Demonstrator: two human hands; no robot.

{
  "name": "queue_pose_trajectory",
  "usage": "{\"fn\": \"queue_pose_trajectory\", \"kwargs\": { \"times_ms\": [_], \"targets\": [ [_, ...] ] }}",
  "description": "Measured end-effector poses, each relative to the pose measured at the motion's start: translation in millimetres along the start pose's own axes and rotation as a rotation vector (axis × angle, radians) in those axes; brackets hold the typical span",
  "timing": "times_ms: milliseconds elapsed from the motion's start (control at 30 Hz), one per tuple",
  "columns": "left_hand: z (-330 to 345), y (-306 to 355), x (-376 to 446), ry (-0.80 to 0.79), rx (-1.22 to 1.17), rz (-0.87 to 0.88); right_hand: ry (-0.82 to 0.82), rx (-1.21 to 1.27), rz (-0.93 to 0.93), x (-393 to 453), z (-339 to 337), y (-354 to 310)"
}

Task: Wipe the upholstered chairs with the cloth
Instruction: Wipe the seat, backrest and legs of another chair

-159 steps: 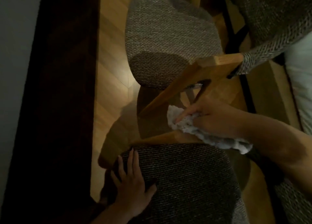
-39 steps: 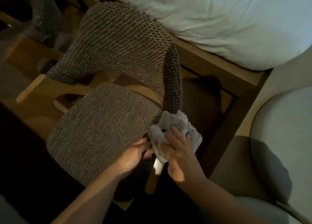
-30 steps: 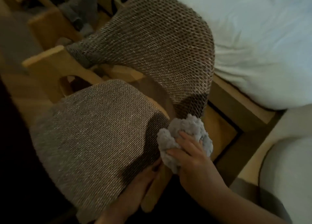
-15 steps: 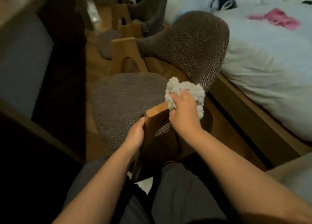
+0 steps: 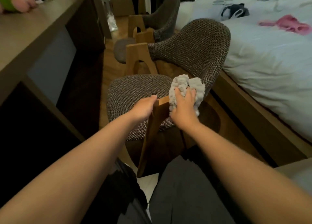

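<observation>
Right hand [image 5: 183,108] grips the bunched grey cloth [image 5: 186,88] against the near chair [image 5: 135,95] at its wooden arm post [image 5: 156,122]; left hand [image 5: 143,108] steadies that post, fingers probably wrapped behind it. Keep the post braced and use short firm strokes. Seat-to-backrest axis runs away, toward the bed [image 5: 270,58].

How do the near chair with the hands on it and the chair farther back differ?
The near brown woven upholstered chair is lit, its weave plain; the far dark upholstered chair sits shadowed. The near one has both hands on it, the right hand pressing a grey fluffy cloth; the far one is untouched. Both share wooden frames.
</observation>
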State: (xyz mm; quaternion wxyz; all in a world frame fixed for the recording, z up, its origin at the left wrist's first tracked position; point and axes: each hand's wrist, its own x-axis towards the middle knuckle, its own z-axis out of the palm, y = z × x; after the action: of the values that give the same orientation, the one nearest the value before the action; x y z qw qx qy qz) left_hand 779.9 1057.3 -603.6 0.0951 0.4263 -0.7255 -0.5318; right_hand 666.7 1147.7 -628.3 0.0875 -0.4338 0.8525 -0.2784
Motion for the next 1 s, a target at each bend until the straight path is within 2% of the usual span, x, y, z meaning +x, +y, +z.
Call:
{"fn": "queue_pose_trajectory", "kwargs": {
  "times_ms": [100,200,300,433,500,633,867,933,1000],
  "targets": [
    [2,13,8,-0.003,0.177,-0.023,0.052,0.316,0.107,-22,18,-20],
    [9,25,14,-0.118,0.296,0.0,0.064,0.625,0.212,-34,29,-26],
    [11,7,45,-0.201,0.289,0.058,0.044,0.815,0.261,-43,42,-33],
    [8,12,36,-0.193,0.477,0.075,-0.056,0.869,0.262,-54,52,-47],
    [8,10,40,-0.154,0.552,0.097,-0.043,0.882,0.295,-53,59,-50],
    [8,7,42,-0.126,0.553,0.141,0.028,0.897,0.373,-43,88,-55],
    [9,2,42,-0.089,0.564,0.171,-0.041,1.341,0.717,-33,125,-38],
    [10,1,40,-0.081,0.576,0.194,-0.121,1.267,0.827,-30,134,-22],
    [10,0,40,-0.086,0.578,0.205,-0.32,1.322,0.903,-27,136,-10]
  ]
}}
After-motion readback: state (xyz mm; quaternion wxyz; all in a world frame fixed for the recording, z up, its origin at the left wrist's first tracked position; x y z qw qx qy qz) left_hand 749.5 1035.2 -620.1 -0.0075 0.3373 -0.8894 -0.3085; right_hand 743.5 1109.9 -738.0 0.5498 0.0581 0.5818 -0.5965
